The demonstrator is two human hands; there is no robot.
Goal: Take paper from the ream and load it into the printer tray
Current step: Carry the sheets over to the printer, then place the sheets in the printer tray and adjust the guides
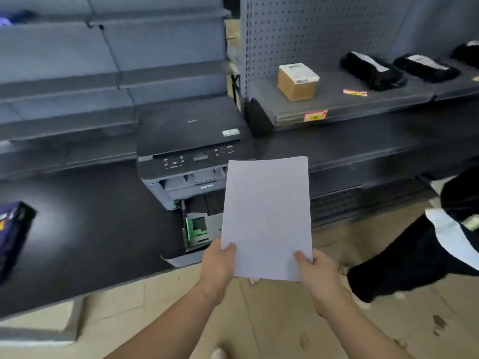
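Observation:
I hold a thin stack of white paper (267, 216) upright in front of me with both hands. My left hand (219, 268) grips its lower left corner and my right hand (315, 275) its lower right corner. Behind the paper a dark grey printer (186, 146) sits on a low black shelf. Its paper tray (199, 229) is pulled out toward me, with green guides showing; the paper hides the tray's right half. A dark blue ream wrapper (13, 234) lies at the far left of the shelf.
A cardboard box (296, 81) and black wrapped packages (373, 69) rest on the grey shelf at upper right, under a pegboard. Another person's dark clothing (420, 255) fills the right edge. The floor below is tan tile.

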